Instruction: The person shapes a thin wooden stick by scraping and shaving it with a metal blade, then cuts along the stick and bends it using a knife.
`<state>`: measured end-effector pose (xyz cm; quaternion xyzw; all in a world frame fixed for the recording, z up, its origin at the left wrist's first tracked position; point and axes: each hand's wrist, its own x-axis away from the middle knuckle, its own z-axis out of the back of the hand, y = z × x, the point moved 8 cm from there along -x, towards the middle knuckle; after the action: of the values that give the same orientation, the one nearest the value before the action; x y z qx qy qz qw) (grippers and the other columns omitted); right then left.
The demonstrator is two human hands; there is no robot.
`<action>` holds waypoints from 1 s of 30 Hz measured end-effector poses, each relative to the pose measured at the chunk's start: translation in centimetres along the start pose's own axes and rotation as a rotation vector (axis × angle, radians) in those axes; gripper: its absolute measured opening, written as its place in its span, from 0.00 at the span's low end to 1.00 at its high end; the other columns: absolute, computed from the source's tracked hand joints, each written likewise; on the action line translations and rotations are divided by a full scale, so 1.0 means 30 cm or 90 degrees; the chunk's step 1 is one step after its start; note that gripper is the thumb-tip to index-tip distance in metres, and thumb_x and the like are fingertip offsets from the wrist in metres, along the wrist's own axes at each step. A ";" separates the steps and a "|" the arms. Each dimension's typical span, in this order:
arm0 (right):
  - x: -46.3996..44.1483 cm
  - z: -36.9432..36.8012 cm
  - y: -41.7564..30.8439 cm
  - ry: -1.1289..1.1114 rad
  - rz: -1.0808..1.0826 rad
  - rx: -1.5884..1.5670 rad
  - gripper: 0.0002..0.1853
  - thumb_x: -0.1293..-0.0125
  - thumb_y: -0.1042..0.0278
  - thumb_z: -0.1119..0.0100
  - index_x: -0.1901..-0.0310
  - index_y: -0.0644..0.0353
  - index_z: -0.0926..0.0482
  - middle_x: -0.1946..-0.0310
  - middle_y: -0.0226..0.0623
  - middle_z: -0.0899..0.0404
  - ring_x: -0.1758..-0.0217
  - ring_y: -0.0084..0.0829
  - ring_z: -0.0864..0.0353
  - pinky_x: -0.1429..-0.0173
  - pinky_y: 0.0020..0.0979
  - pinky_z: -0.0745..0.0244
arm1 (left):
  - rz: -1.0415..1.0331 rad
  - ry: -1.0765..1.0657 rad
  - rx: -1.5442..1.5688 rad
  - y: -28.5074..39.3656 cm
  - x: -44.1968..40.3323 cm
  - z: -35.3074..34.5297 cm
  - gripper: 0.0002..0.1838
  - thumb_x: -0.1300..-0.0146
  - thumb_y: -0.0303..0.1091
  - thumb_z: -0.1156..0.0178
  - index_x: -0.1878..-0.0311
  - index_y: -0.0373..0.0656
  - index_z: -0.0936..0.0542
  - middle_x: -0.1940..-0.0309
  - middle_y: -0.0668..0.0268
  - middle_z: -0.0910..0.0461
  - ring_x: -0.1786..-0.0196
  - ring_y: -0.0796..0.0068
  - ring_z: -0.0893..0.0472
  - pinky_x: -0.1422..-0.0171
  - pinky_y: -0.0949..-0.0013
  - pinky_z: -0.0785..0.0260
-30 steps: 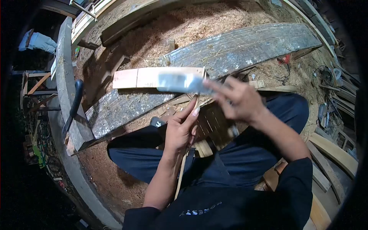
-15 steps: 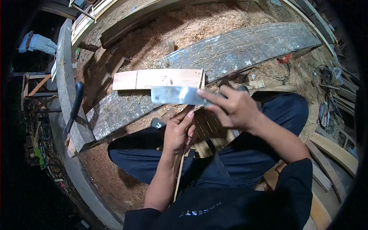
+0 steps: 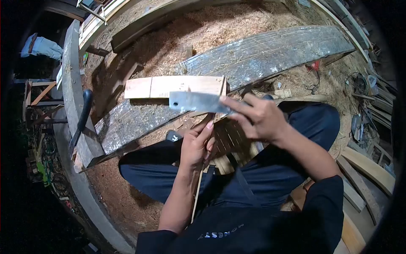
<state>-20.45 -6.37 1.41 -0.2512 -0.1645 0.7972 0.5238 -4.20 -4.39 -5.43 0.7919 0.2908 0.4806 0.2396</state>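
Observation:
My right hand (image 3: 260,116) is wrapped round the handle of a cleaver (image 3: 194,102), whose broad blade points left with a hole near its tip. Below the blade my left hand (image 3: 197,143) grips a thin wooden strip (image 3: 197,195). The strip runs from near my lap up behind the blade, and its upper end rests against the right end of a pale wooden block (image 3: 177,86). That block lies on a weathered plank (image 3: 262,55) and has a dark line across it.
A black-handled saw (image 3: 84,111) leans on a grey beam (image 3: 72,84) at the left. Wood shavings (image 3: 203,31) cover the ground. Cut boards (image 3: 370,169) lie at the right, near a coiled cable (image 3: 358,80). A red object (image 3: 314,65) sits beside the plank.
The cleaver has dropped from in front of the pale block to just below it and its blade has tilted. My left hand has shifted slightly down and left with the strip.

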 end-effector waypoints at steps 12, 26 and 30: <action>-0.029 0.052 0.078 0.115 -0.063 0.029 0.20 0.30 0.54 0.43 0.37 0.36 0.23 0.73 0.39 0.23 0.80 0.34 0.21 0.78 0.37 0.23 | -0.016 -0.005 -0.014 0.022 0.002 -0.004 0.23 0.25 0.37 0.48 0.30 0.46 0.31 0.86 0.76 0.38 0.87 0.87 0.41 0.86 0.81 0.49; -0.008 0.031 0.012 0.042 -0.051 0.007 0.24 0.36 0.63 0.38 0.37 0.43 0.22 0.77 0.37 0.30 0.79 0.38 0.25 0.74 0.38 0.27 | -0.013 -0.006 -0.030 0.027 0.012 0.001 0.18 0.24 0.41 0.49 0.39 0.42 0.25 0.87 0.75 0.36 0.89 0.86 0.41 0.86 0.80 0.50; 0.000 0.025 -0.038 0.017 0.004 0.020 0.23 0.36 0.63 0.38 0.38 0.42 0.22 0.77 0.37 0.29 0.80 0.38 0.25 0.74 0.38 0.26 | -0.014 0.014 -0.041 -0.003 -0.013 0.032 0.21 0.24 0.40 0.50 0.32 0.44 0.29 0.86 0.75 0.37 0.89 0.86 0.43 0.87 0.79 0.50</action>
<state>-20.03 -5.90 2.63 -0.2538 -0.1441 0.7980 0.5273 -3.51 -4.68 -6.13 0.7753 0.2864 0.4955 0.2672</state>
